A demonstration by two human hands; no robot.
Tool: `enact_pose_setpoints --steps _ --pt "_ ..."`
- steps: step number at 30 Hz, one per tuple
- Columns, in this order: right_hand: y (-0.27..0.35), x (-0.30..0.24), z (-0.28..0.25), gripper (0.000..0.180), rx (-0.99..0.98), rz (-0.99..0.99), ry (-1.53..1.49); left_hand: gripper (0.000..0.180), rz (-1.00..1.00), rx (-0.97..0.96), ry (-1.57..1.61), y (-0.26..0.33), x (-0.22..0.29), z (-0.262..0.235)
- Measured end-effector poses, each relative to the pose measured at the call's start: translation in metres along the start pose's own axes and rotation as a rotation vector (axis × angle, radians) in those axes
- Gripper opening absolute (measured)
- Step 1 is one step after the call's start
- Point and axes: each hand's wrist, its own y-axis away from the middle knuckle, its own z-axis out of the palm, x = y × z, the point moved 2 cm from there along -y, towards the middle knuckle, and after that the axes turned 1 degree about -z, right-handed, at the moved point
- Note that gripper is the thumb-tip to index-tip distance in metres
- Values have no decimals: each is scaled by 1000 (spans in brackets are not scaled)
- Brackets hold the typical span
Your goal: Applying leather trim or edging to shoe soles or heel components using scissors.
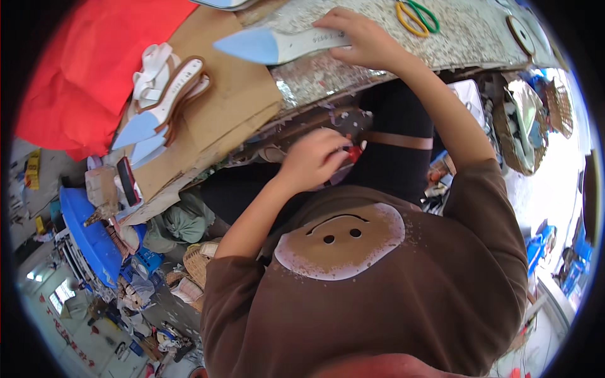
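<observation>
The right hand is stretched out from a brown sleeve onto the speckled grey tabletop, its fingers spread flat and pressed on the heel end of a pointed shoe insole with a pale blue tip and a white body, while the left hand is drawn back below the tabletop's edge, its fingers curled shut around a small red object whose kind cannot be told. One insole is pinned under the right hand, lying near the tabletop's front edge with its long axis across the view and its tip pointed to the person's left. Several more such blue-tipped insoles are stacked on a sheet of brown cardboard, their exact number not clear, and one pair of scissors with yellow and green handles is seen further back.
</observation>
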Motion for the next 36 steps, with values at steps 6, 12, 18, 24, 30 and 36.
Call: enact_pose_setpoints --steps 6,12,18,24,30,36 --pt "50 -18 20 53 21 12 16 26 70 256 -282 -49 -30 113" --pt "112 -47 -10 36 -67 380 -326 24 -114 -271 14 -16 -34 70" --pt "128 -108 57 29 -238 208 -472 20 -390 -228 -33 43 -8 -11" --pt "88 -148 66 30 -481 372 -576 20 -345 -116 -78 41 26 -76" --pt "23 -116 -17 34 38 441 -1159 19 -27 406 -518 -38 37 -146" --pt "-15 -75 -38 19 202 431 -1152 18 187 426 -1473 -97 -22 -137"
